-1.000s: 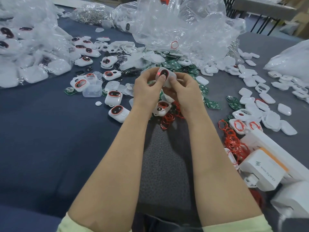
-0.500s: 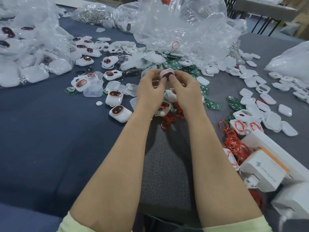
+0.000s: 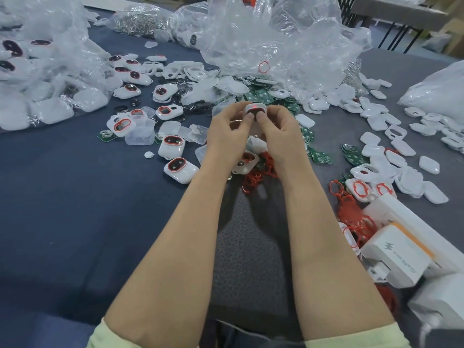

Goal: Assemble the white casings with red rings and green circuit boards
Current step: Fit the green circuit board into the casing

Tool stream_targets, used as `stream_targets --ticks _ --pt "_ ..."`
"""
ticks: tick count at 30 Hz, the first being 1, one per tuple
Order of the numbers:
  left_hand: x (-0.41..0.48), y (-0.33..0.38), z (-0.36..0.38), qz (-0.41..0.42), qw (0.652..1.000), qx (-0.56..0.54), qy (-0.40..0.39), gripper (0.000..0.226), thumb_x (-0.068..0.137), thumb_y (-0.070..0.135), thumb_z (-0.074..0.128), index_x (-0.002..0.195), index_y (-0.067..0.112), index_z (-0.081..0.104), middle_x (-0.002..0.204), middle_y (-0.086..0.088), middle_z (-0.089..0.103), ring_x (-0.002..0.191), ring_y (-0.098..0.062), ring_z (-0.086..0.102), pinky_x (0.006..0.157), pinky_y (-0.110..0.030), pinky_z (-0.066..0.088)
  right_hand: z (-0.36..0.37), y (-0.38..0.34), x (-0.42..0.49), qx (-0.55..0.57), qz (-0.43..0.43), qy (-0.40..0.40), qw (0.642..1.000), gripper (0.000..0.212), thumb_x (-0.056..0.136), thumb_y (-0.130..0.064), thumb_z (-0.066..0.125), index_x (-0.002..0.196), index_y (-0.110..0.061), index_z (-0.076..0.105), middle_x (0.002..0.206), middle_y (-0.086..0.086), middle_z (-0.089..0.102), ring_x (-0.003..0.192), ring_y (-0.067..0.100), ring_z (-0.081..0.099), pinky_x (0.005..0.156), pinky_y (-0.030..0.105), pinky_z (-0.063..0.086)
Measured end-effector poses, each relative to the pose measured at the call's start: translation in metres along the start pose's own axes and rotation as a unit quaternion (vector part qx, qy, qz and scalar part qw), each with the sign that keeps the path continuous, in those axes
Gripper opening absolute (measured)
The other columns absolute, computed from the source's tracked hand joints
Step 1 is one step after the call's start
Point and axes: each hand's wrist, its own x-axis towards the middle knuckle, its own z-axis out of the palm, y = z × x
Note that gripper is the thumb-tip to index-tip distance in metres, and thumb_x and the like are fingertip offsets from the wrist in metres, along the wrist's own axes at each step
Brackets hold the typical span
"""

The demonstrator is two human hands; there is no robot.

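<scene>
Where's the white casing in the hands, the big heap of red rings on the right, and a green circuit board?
white casing (image 3: 254,109): head view, on its red-ringed face.
heap of red rings (image 3: 351,214): head view, middle of the tangle.
green circuit board (image 3: 322,156): head view, on its flat top.

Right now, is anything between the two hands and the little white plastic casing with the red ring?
Nothing visible. The left hand and right hand both hold the small white plastic casing directly, thumbs on its red-ringed face.
</scene>
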Motion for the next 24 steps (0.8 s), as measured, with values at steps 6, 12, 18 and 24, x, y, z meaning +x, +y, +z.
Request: stream_targets --ticks 6,12,18,24 --pt "0.0016 -0.0022 0.0 -0.014 0.999 0.021 0.031 0.016 0.096 0.011 0.055 0.109 0.006 0.063 0.097 -0.004 0.065 0.09 -0.013 0.059 0.089 -0.03 0.051 0.0008 -0.0011 -0.0011 0.057 0.059 -0.036 0.996 0.014 0.098 -0.018 0.051 0.101 -0.013 0.064 0.088 0.002 0.064 0.082 0.013 0.059 0.074 0.032 0.05" --pt "0.0036 -0.003 0.0001 -0.034 0.997 0.028 0.056 0.02 0.096 0.012 0.054 0.113 0.003 0.061 0.106 -0.008 0.065 0.097 -0.016 0.06 0.091 -0.028 0.049 0.0004 -0.0024 -0.0024 0.067 0.064 -0.039 0.995 0.017 0.098 -0.017 0.051 0.094 -0.019 0.067 0.086 0.0 0.067 0.081 0.012 0.061 0.069 0.025 0.053" --pt "0.0027 -0.0037 0.0 0.004 0.998 0.053 0.024 0.012 0.095 0.012 0.055 0.105 0.011 0.062 0.096 0.0 0.064 0.091 -0.015 0.06 0.085 -0.028 0.05 -0.0016 -0.0019 -0.0022 0.038 0.043 -0.025 0.998 0.014 0.094 -0.019 0.058 0.104 -0.012 0.066 0.087 0.001 0.067 0.08 0.011 0.062 0.07 0.025 0.053" --pt "0.0017 -0.0059 0.0024 0.02 0.996 0.082 0.01 0.015 0.095 0.013 0.056 0.107 0.011 0.065 0.091 0.007 0.063 0.088 -0.011 0.06 0.079 -0.019 0.047 -0.0006 -0.0006 -0.0003 -0.06 -0.018 0.005 0.998 0.012 0.095 -0.014 0.055 0.1 -0.009 0.065 0.1 0.011 0.069 0.096 0.027 0.063 0.089 0.041 0.051"
